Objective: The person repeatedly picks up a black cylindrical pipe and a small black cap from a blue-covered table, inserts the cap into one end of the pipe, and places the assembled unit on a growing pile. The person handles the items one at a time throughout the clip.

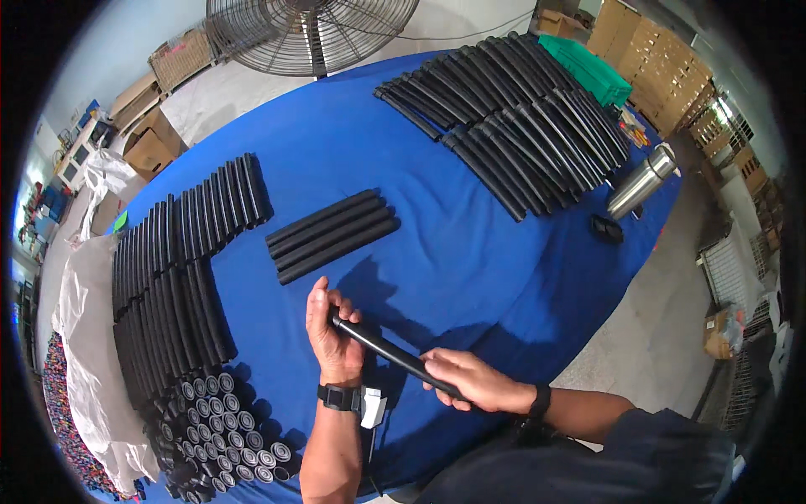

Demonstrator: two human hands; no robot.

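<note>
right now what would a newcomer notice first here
Both hands grip one black tube at the near edge of the blue table: left hand at its end, right hand lower down. Black tubes lie in rows left and far right, with a big fan beyond.

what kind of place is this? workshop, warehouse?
Likely a small factory or assembly workshop. Stacked cardboard boxes line the far wall, a big floor fan stands behind the blue table, and rows of identical black tubes cover it.
</note>
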